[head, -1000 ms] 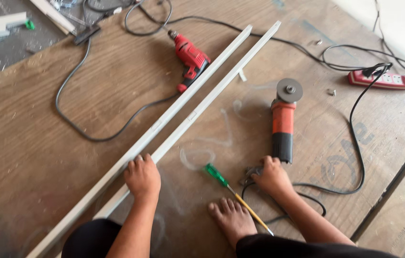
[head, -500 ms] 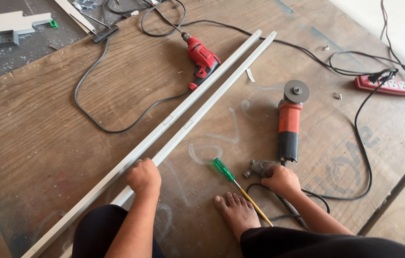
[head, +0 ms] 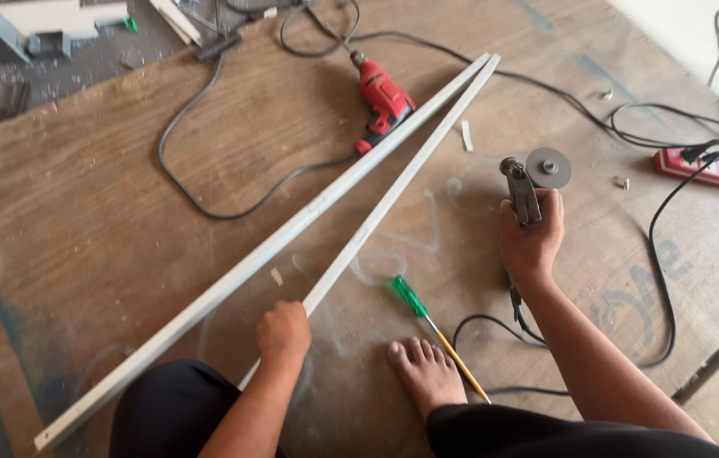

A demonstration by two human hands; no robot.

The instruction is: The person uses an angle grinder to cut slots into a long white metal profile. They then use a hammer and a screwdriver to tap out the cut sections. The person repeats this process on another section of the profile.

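Here: brown plywood floor (head: 105,220), dusty and scuffed. Left hand (head: 283,331) closed on one of two pale strips (head: 393,195). Right hand (head: 531,237) clamped round a lifted grinder (head: 537,178). Also lying there: red drill (head: 385,97), black cables (head: 207,195), screwdriver (head: 427,318), power strip (head: 711,168).

Two long strips (head: 393,199) lying diagonally across the wooden board (head: 79,220), drill (head: 383,100) behind them, screwdriver (head: 436,326) beside the bare foot (head: 427,373), power strip (head: 711,168) far right, cables between.
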